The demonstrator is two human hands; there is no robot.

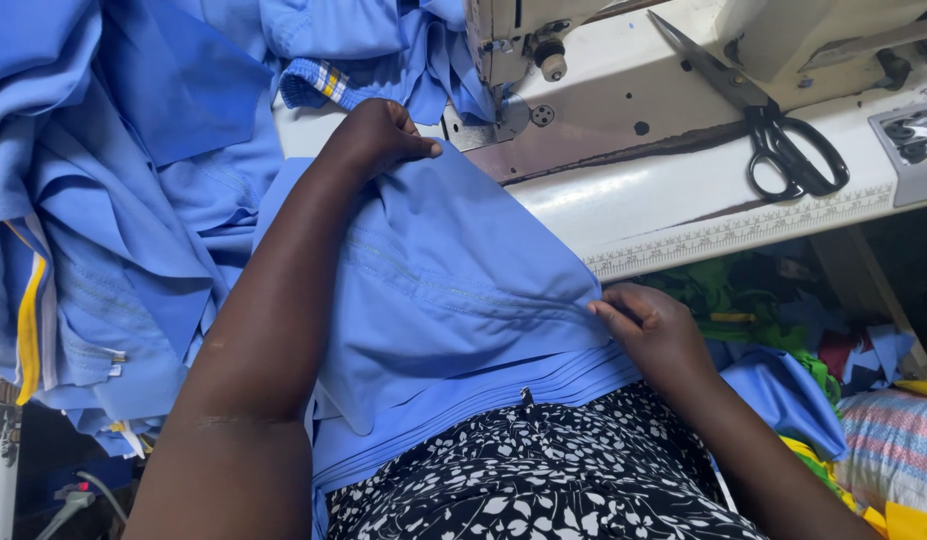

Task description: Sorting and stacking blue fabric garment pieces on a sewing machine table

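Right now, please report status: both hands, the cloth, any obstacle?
Left hand pinching blue fabric near needle plate. Right hand gripping its near edge. Scissors lie apart on machine bed.

The blue fabric pinched in the left hand and right hand is a smooth, matt woven cloth with stitched seams. Beyond the left grip, the sewing machine has cream painted metal, worn and scuffed, with a bare shiny needle plate. Further right of it lie scissors with dull grey metal blades and glossy black handles.
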